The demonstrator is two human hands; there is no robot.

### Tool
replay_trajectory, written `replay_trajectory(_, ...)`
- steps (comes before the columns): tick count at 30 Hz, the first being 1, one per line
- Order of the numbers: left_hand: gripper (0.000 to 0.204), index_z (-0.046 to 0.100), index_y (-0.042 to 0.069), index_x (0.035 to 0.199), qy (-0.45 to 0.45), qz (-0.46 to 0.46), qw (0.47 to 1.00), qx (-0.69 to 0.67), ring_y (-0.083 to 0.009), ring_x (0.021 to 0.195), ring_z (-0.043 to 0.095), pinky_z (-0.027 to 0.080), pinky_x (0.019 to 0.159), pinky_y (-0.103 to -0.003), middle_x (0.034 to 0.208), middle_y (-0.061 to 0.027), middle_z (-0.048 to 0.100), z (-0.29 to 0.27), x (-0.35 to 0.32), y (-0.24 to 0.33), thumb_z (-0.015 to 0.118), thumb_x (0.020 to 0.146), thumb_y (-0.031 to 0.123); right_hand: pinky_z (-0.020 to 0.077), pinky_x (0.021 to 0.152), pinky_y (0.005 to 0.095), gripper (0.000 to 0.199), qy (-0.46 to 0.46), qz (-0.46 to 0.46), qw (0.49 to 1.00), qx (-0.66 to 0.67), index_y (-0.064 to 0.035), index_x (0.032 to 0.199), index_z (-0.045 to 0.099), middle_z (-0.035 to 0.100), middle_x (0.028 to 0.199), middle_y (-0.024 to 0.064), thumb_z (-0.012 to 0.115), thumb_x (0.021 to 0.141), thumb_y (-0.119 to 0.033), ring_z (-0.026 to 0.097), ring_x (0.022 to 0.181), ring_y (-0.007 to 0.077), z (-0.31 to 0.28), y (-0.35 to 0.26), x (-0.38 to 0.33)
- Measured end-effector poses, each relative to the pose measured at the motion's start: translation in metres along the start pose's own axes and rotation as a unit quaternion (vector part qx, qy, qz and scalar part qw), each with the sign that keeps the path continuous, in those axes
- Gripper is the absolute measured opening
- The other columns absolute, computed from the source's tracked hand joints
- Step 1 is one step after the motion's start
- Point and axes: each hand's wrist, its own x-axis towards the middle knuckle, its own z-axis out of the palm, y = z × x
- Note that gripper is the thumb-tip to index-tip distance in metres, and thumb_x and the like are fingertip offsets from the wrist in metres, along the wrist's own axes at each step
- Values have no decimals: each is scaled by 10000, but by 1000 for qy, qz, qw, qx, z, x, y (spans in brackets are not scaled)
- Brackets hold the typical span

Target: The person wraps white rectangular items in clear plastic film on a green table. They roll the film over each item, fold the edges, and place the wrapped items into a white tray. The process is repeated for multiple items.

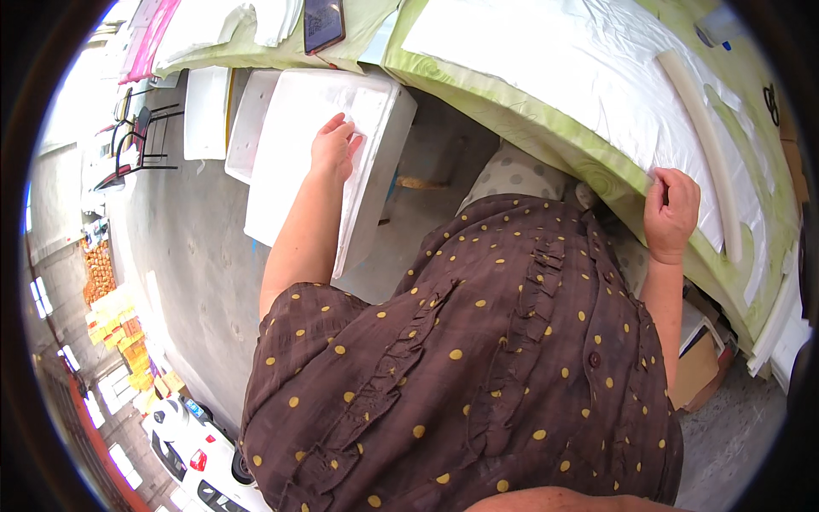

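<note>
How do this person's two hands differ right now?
The left hand is over the white container, while the right hand is at the edge of the green table cover. The left hand's fingers are loosely spread; the right hand's are curled in. Both are bare, and whether either holds anything isn't clear.

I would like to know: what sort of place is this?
Probably a workshop or warehouse hall: a green-covered table bears white sheeting, yellow and orange goods are piled in the distance, and a white car is parked, apparently indoors.
</note>
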Motion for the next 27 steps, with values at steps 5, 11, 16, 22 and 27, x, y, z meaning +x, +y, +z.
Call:
replay_trajectory(5, 414, 556, 54, 1331, 31, -23, 999, 20, -227, 978, 579, 569, 898, -335, 1134, -89, 588, 4, -1, 3, 651, 935, -19, 508, 859, 373, 169, 8, -2, 1000, -3, -52, 996, 689, 688, 1004, 93, 662, 845, 19, 630, 941, 287, 0, 1, 0)
replay_trajectory(11, 460, 556, 72, 1358, -9, -33, 999, 26, -208, 1062, 565, 556, 894, -308, 1198, -104, 583, 5, 5, 3, 683, 921, 5, 509, 855, 373, 164, 9, -4, 1000, -5, -52, 991, 687, 686, 1003, 96, 659, 846, 19, 630, 933, 288, 1, 0, -1)
replay_trajectory(16, 431, 650, 117, 1303, 27, 254, 902, 349, -250, 1170, 552, 481, 1022, -382, 1237, -107, 603, 3, 6, -8, 748, 883, 130, 506, 818, 373, 162, 29, -14, 999, -9, -73, 953, 682, 684, 951, 74, 670, 817, 15, 631, 894, 278, 3, -3, 1)
replay_trajectory(22, 390, 700, 198, 1277, -46, 367, 770, 520, -306, 1282, 485, 417, 1093, -403, 1356, -73, 578, 12, 21, -8, 736, 889, 221, 506, 823, 377, 165, 37, -21, 999, -6, -66, 960, 680, 682, 952, 77, 672, 815, 14, 632, 901, 285, 2, -2, 0)
replay_trajectory(27, 330, 745, 161, 1200, -54, 481, 735, 475, -336, 1260, 519, 417, 1096, -426, 1314, -151, 600, 4, 47, -14, 729, 871, 160, 502, 857, 401, 179, 28, -6, 999, 30, -61, 977, 679, 669, 983, 110, 680, 812, 10, 624, 953, 314, -4, 5, -7)
